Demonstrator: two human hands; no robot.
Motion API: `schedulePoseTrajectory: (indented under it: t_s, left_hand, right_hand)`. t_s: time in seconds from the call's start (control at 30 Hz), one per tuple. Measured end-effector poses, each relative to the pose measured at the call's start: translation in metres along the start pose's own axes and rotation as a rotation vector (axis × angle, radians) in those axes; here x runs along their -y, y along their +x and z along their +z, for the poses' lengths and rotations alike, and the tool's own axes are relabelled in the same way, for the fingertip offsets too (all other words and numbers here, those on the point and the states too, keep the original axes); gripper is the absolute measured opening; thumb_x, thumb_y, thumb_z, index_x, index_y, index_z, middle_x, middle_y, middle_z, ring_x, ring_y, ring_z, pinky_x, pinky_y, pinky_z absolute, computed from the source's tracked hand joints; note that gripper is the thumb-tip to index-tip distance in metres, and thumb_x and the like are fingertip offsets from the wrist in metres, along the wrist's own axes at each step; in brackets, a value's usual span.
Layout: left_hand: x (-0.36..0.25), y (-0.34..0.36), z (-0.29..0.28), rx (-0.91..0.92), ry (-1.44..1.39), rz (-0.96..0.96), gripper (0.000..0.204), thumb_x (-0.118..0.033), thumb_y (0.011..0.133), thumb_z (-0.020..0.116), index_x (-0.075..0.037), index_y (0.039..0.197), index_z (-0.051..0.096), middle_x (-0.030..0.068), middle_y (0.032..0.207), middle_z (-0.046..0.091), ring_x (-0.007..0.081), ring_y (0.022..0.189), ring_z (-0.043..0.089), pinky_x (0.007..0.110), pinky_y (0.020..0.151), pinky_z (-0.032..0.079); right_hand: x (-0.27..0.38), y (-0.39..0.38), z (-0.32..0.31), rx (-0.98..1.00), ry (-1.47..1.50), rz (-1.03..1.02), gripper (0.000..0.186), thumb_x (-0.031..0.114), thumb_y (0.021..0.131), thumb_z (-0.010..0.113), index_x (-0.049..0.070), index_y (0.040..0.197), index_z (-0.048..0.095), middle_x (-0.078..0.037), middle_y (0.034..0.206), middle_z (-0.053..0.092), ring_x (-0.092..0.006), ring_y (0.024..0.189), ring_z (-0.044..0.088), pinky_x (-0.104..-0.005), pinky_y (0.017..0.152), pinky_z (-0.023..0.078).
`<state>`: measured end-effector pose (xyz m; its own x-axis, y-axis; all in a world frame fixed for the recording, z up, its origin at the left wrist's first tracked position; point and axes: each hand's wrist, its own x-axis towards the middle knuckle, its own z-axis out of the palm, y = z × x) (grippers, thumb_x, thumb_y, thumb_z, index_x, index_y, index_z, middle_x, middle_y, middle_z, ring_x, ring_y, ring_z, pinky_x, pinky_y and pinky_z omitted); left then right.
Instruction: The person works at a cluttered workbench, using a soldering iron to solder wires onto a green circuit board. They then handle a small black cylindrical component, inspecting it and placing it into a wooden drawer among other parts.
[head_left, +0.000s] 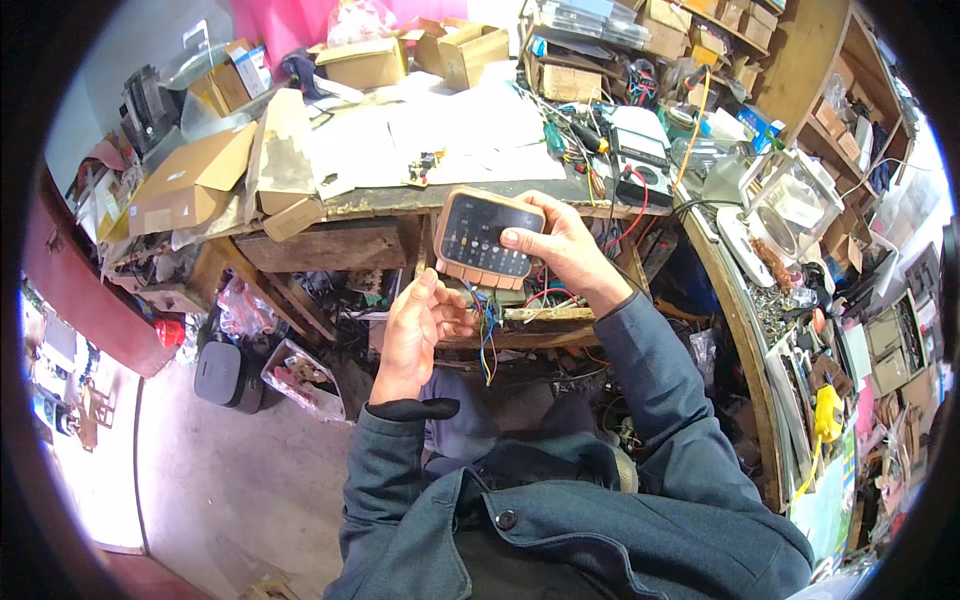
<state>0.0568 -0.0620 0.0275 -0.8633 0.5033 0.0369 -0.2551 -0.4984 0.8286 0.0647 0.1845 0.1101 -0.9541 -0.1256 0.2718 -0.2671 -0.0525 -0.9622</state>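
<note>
In my right hand [560, 246] is a small boxy device with a dark front panel [488, 236], a copper-brown rim and a row of keys along its lower edge. The thumb lies over the panel's right side, while the other fingers are behind it. My left hand [418, 325] is just below the device's lower left corner, its thumb raised and its fingers loosely bent, apart from the thumb. Blue and yellow wires [488, 325] hang beside those fingertips; whether they join the device is hidden. Both hands are in front of the bench edge, above my lap.
White paper sheets [465, 125] cover the wooden bench beyond my hands. Cardboard boxes [190, 180] crowd its left side. Screwdrivers [585, 138] and a multimeter [640, 165] lie at the right. A side bench holds clutter and a yellow tape measure [828, 413]. An open drawer [560, 315] contains wires.
</note>
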Motion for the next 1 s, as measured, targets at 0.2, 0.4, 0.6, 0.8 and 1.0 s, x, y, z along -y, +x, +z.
schedulePoseTrajectory:
  t_s: [0.2, 0.4, 0.6, 0.8, 1.0]
  left_hand:
    - [-0.011, 0.004, 0.023, -0.02, 0.052, 0.198, 0.036, -0.03, 0.102, 0.069, -0.001, 0.123, 0.064, 0.0081, 0.106, 0.072, 0.0184, 0.088, 0.071, 0.034, 0.081, 0.059]
    - [-0.024, 0.006, 0.025, 0.008, -0.009, 0.218, 0.028, -0.016, 0.099, 0.073, -0.001, 0.12, 0.065, 0.011, 0.113, 0.073, 0.0204, 0.098, 0.073, 0.035, 0.086, 0.061]
    - [-0.04, 0.007, 0.022, -0.031, -0.253, 0.184, 0.043, -0.026, 0.104, 0.064, 0.002, 0.137, 0.057, 0.0205, 0.127, 0.07, 0.0368, 0.115, 0.071, 0.048, 0.1, 0.057]
    - [-0.038, 0.004, 0.023, -0.024, -0.307, 0.19, 0.04, -0.015, 0.099, 0.07, -0.001, 0.135, 0.058, 0.0199, 0.129, 0.068, 0.0371, 0.115, 0.07, 0.048, 0.094, 0.06]
    - [-0.029, 0.008, 0.031, -0.142, -0.185, 0.438, 0.046, -0.003, 0.096, 0.072, -0.008, 0.139, 0.055, 0.0125, 0.125, 0.069, 0.0297, 0.113, 0.071, 0.043, 0.094, 0.06]
  right_hand:
    - [-0.013, -0.001, 0.004, 0.024, 0.029, 0.047, 0.035, 0.028, 0.092, 0.083, 0.006, 0.113, 0.065, 0.002, 0.099, 0.066, -0.0065, 0.092, 0.061, -0.0264, 0.083, 0.052]
    - [-0.015, -0.001, 0.018, 0.151, 0.534, 0.056, 0.056, 0.048, 0.103, 0.064, 0.007, 0.14, 0.054, -0.009, 0.131, 0.066, -0.0209, 0.114, 0.068, -0.038, 0.097, 0.056]
    - [-0.054, -0.024, 0.021, 0.383, 0.264, 0.051, 0.09, 0.051, 0.095, 0.074, 0.004, 0.161, 0.033, -0.015, 0.137, 0.064, -0.0238, 0.125, 0.062, -0.0422, 0.109, 0.046]
    - [-0.032, -0.045, 0.04, 0.466, 0.011, 0.198, 0.079, 0.009, 0.089, 0.082, 0.003, 0.154, 0.037, -0.011, 0.12, 0.07, -0.0203, 0.111, 0.069, -0.0366, 0.094, 0.058]
    - [-0.026, -0.063, 0.049, 0.217, 0.282, 0.56, 0.072, 0.004, 0.091, 0.075, 0.002, 0.149, 0.033, -0.018, 0.111, 0.073, -0.0218, 0.075, 0.075, -0.0287, 0.058, 0.063]
